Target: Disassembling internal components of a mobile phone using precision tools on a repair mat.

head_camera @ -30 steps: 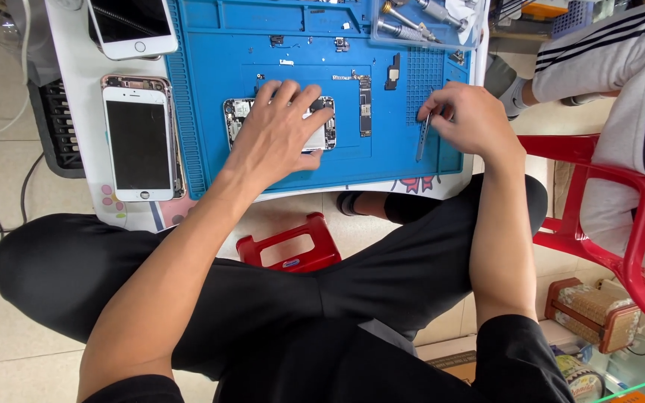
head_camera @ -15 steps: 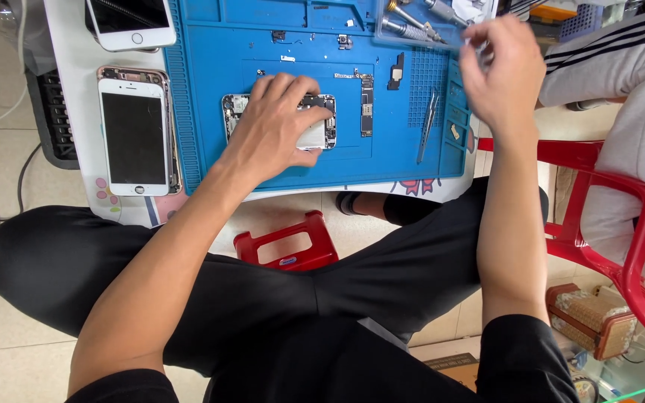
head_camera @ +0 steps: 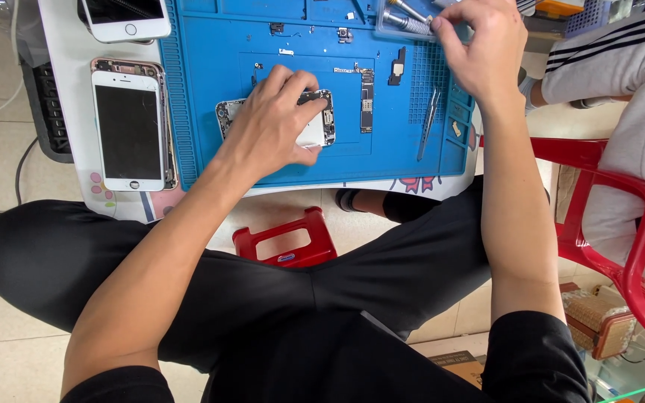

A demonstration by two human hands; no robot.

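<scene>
Pressing opened phone (head_camera: 322, 123), left hand (head_camera: 274, 130)

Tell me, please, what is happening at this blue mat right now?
A seated person is working on an opened phone on the blue mat. The left hand presses down on it, while the right hand reaches to the tool tray at the mat's far edge. Tweezers lie loose on the mat, and a circuit board sits beside the phone.
</scene>
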